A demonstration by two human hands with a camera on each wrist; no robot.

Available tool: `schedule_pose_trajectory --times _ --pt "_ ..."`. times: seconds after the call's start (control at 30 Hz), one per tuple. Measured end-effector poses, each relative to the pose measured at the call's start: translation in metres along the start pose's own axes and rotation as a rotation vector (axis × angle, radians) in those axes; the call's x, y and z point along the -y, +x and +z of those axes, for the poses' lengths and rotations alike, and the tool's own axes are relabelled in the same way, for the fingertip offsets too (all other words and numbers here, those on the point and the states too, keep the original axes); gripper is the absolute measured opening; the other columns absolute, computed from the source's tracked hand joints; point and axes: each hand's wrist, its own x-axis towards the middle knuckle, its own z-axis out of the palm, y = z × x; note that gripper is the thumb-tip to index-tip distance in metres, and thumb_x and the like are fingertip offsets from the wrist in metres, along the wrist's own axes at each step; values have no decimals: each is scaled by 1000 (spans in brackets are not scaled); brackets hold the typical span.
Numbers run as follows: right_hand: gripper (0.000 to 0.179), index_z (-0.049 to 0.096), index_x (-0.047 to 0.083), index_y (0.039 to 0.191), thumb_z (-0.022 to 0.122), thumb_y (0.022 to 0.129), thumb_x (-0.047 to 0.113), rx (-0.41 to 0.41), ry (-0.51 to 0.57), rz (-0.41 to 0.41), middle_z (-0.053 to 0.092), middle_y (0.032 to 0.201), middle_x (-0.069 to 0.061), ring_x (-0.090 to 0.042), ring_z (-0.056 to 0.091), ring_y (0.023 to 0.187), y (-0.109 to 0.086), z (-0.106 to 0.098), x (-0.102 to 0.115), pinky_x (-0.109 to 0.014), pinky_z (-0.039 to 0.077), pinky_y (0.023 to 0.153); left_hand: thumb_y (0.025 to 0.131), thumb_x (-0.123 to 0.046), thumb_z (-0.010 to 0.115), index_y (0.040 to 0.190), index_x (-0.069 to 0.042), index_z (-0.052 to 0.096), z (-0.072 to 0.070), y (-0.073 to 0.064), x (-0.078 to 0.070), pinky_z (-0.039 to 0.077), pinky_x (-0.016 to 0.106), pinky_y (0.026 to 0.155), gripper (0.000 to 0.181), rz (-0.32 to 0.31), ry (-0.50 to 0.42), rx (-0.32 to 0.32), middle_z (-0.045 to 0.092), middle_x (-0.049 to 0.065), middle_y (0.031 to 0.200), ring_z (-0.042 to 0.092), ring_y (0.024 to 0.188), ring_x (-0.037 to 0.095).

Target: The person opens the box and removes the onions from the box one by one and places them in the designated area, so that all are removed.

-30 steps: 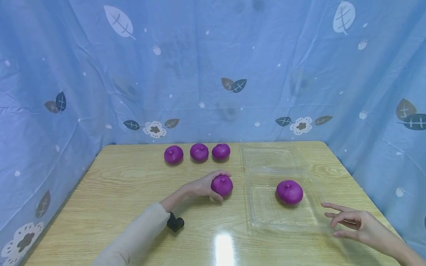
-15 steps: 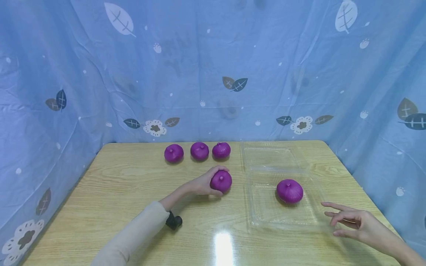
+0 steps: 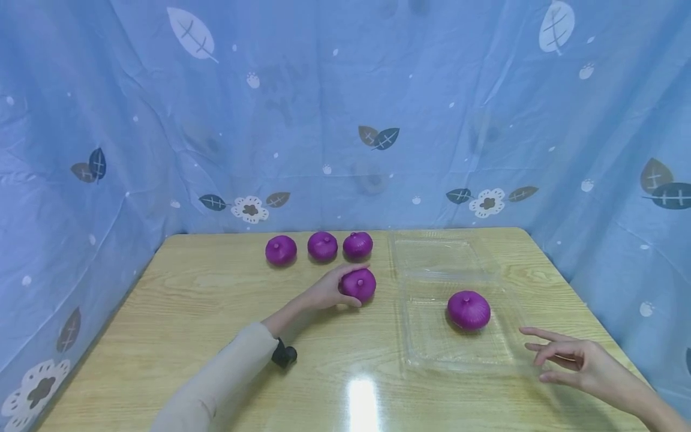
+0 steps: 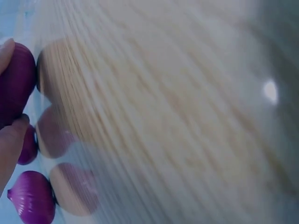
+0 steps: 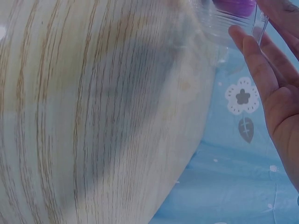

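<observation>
My left hand [image 3: 326,291] holds a purple onion [image 3: 360,285] between thumb and fingers, over the middle of the table. The left wrist view shows this onion [image 4: 17,81] at its left edge, with fingertips on either side. To the right lies an open clear plastic box [image 3: 432,354], its lid [image 3: 432,255] folded back behind it. Another purple onion [image 3: 468,310] sits inside the box. My right hand [image 3: 580,366] hovers beside the box's right side, fingers loosely bent and holding nothing. In the right wrist view the box wall [image 5: 224,25] appears near the fingertips.
A row of 3 more purple onions stands at the back of the table: left onion [image 3: 281,250], middle onion [image 3: 323,246] and right onion [image 3: 357,245]. A blue patterned curtain [image 3: 345,90] surrounds the wooden table [image 3: 200,288]. A black camera [image 3: 284,354] is on the left wrist.
My left hand and its onion have moved slightly away from me, towards the row at the back. The right hand and the boxed onion stay where they were.
</observation>
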Motion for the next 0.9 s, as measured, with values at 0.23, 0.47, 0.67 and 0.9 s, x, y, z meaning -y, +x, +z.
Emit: schedule_pose_trajectory --times 0.23,0.47,0.67,0.9 --pt "34 65 7 95 67 74 -20 -5 -23 9 45 144 11 0 53 119 -1 0 -1 -10 47 86 73 -11 83 148 -14 36 -2 -1 1 34 41 110 89 -35 -43 8 41 7 147 41 132 26" --pt "34 65 7 95 68 74 -20 -3 -25 2 45 144 10 -1 53 118 -1 0 -3 -9 45 87 77 -6 80 147 -13 38 -3 0 5 38 39 107 82 -75 -146 -5 47 11 143 43 131 27" --pt "36 65 6 95 67 73 -22 -8 0 -18 46 144 8 -2 54 118 -1 1 -4 -10 46 87 78 2 75 146 -4 38 -8 -1 10 40 33 106 77 -57 -311 22 46 13 143 41 133 28" --pt "36 65 6 95 66 73 -22 -13 1 -15 47 144 7 -3 54 118 -2 1 -4 -11 47 86 74 3 79 145 -6 39 -10 3 10 36 39 109 83 -29 -205 36 43 12 145 39 134 27"
